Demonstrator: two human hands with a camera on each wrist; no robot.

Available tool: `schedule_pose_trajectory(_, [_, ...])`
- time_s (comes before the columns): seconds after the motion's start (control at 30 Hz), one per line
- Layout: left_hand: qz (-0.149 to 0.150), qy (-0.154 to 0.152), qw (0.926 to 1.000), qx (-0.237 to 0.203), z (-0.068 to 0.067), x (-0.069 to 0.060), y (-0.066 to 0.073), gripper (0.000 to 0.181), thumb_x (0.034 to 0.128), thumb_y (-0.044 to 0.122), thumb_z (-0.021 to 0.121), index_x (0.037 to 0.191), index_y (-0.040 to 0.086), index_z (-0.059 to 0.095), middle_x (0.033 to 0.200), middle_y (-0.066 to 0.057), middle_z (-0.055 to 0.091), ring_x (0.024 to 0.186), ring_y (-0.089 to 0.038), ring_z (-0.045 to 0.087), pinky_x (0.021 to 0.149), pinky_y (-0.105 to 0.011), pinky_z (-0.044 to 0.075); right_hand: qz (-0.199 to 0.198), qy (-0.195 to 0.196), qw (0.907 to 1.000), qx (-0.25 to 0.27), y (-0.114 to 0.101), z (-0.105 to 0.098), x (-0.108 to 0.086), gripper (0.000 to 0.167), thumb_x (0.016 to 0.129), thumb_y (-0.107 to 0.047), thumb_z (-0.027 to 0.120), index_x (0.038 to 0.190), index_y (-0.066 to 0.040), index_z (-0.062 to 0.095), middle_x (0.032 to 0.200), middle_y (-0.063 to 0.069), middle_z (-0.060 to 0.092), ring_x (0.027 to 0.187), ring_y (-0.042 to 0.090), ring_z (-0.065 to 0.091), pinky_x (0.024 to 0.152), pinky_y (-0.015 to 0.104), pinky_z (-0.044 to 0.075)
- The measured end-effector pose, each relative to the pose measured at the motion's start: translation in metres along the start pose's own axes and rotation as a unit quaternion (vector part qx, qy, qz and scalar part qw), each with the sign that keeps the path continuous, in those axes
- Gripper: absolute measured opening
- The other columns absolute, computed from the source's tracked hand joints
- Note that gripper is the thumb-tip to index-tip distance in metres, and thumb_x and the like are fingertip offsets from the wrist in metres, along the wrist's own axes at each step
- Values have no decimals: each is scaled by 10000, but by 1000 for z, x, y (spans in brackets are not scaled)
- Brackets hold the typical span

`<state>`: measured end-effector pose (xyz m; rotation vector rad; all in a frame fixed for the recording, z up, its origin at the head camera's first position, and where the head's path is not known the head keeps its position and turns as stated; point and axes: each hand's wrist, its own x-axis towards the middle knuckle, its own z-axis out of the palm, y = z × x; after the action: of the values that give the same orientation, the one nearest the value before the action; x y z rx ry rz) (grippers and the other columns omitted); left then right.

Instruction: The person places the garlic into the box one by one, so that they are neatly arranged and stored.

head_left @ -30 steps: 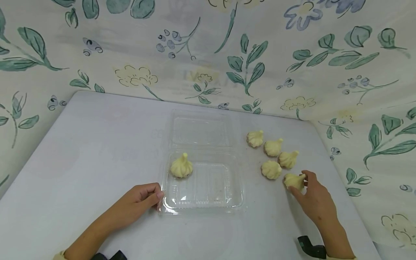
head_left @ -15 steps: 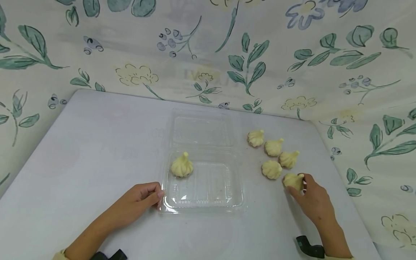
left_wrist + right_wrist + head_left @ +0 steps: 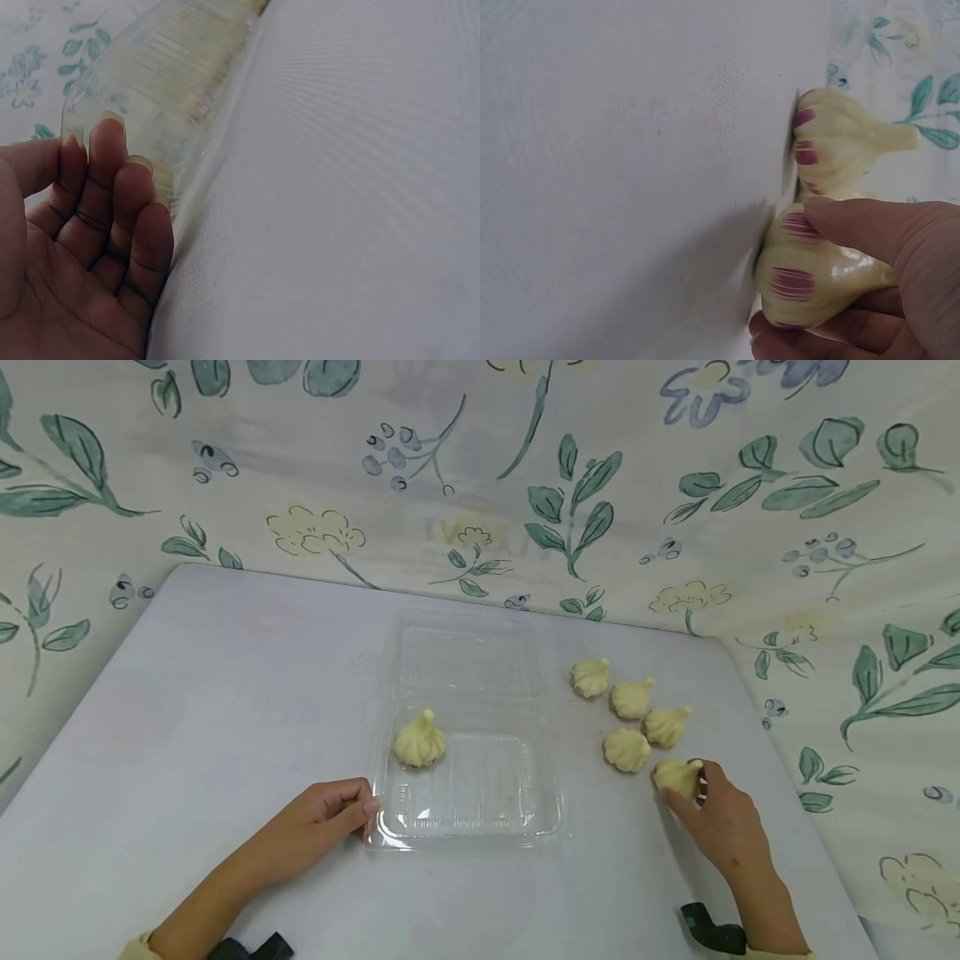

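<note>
My right hand [image 3: 727,827] holds a pale yellow garlic bulb [image 3: 676,778] between thumb and fingers at the table's right side. In the right wrist view this garlic bulb [image 3: 802,270] shows purple streaks near its base and seems to rest on the table. With thumb and curled fingers, my left hand [image 3: 318,827] pinches the near left edge of a clear plastic clamshell box [image 3: 480,843], also seen in the left wrist view around the fingertips [image 3: 109,142]. The box lies unfolded, its lid [image 3: 465,652] toward the back. One garlic bulb [image 3: 420,742] stands upright inside, at the left.
Several more garlic bulbs [image 3: 627,750] are grouped right of the box, just beyond my right hand. The white table [image 3: 225,693] meets a floral cloth [image 3: 450,468] along its back and right edges. Black wrist mounts [image 3: 712,931] sit at both forearms.
My right hand has shifted very slightly left with the garlic bulb, and its fingers sit closer around it. The left hand keeps its place on the box.
</note>
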<state>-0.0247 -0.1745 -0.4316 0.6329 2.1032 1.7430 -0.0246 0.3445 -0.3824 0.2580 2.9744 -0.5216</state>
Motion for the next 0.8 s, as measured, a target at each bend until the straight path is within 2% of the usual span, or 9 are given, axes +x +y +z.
schedule_pose_trajectory(0.17, [-82,21,10000,-17,0,0,1,248,1100,171,554,857,176,600,794,-7,622,783,-194,587,734,-307,486,65,-4,10000,-9,-1,0,0,711,1014,-325,690,1435,160,385,1326,432,551,1129,549,633,857,608,548])
schedule_pose_trajectory(0.37, [35,9,10000,3,1,1,1,249,1099,149,548,857,170,601,791,-4,617,775,-199,581,717,-312,477,175,-5,9998,2,-2,1,0,725,1014,-330,690,1447,161,378,1337,429,546,1122,539,643,843,592,560])
schedule_pose_trajectory(0.6, [-101,4,9999,74,0,0,-2,258,1104,182,549,851,179,598,786,-4,619,779,-193,585,733,-312,486,309,-60,9995,-41,-2,3,0,757,1016,-342,692,1455,179,363,1353,432,532,1151,543,627,868,595,555])
schedule_pose_trajectory(0.8, [-94,7,9999,69,0,-1,-2,255,1103,176,548,852,176,593,787,-9,615,781,-195,584,734,-310,484,324,-82,9994,-28,-3,2,-1,776,1022,-357,680,1465,185,346,1358,436,524,1163,545,619,885,599,546])
